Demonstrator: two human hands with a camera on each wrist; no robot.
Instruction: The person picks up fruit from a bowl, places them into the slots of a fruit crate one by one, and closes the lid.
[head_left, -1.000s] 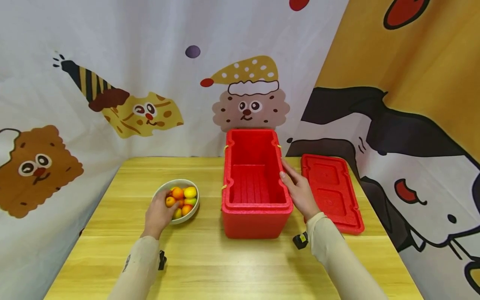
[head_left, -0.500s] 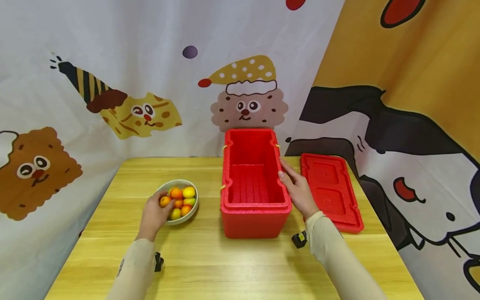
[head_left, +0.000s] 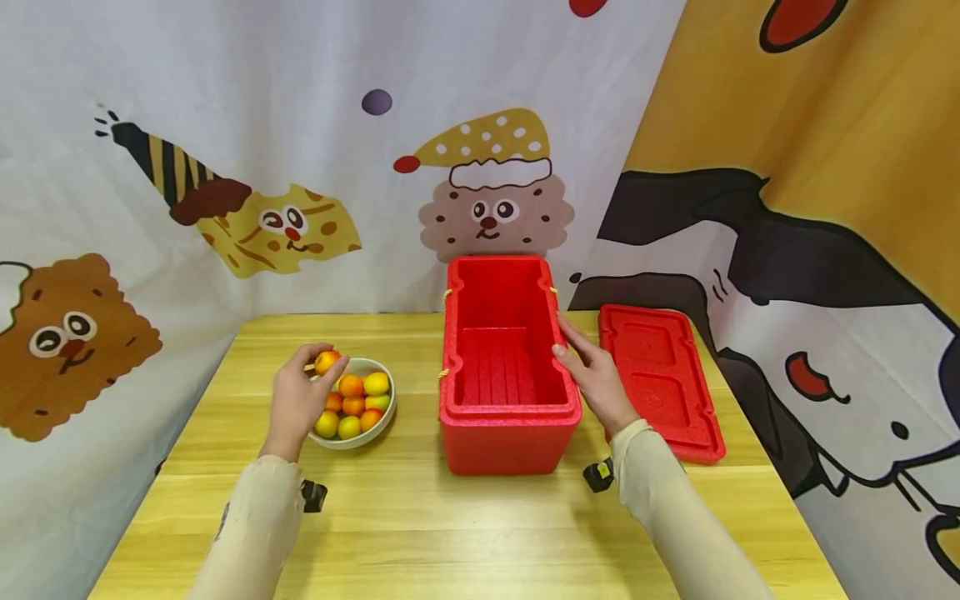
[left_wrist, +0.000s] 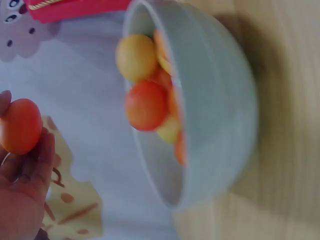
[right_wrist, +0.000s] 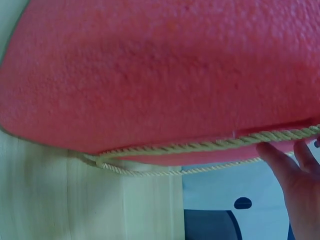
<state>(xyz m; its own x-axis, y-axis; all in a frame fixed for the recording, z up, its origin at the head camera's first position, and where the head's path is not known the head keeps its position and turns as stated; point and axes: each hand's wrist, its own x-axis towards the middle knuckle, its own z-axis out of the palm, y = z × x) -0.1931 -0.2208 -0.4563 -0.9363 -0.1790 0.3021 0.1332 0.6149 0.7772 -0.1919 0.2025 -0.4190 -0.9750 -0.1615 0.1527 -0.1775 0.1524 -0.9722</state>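
Covering both forearms, pale sleeves (head_left: 255, 521) are nearest, with a small black device (head_left: 313, 496) beside each wrist. Beyond them, toward the left edge of the surface (head_left: 450, 533), the left hand (head_left: 295, 406) is curled, with thumb and fingertips pinching a red-orange fruit (head_left: 327, 362), held up clear of a pale bowl (head_left: 362, 441). The bowl, in the surface's left half, contains more yellow and orange fruit (head_left: 350, 406). The right hand (head_left: 597, 383), fingers extended and thumb at the rim, rests against the right side of an open red box (head_left: 510, 447) standing near the middle of the far edge. A red lid (head_left: 662, 398) lies by the right edge. Farthest back hangs a cartoon-printed cloth (head_left: 300, 83).
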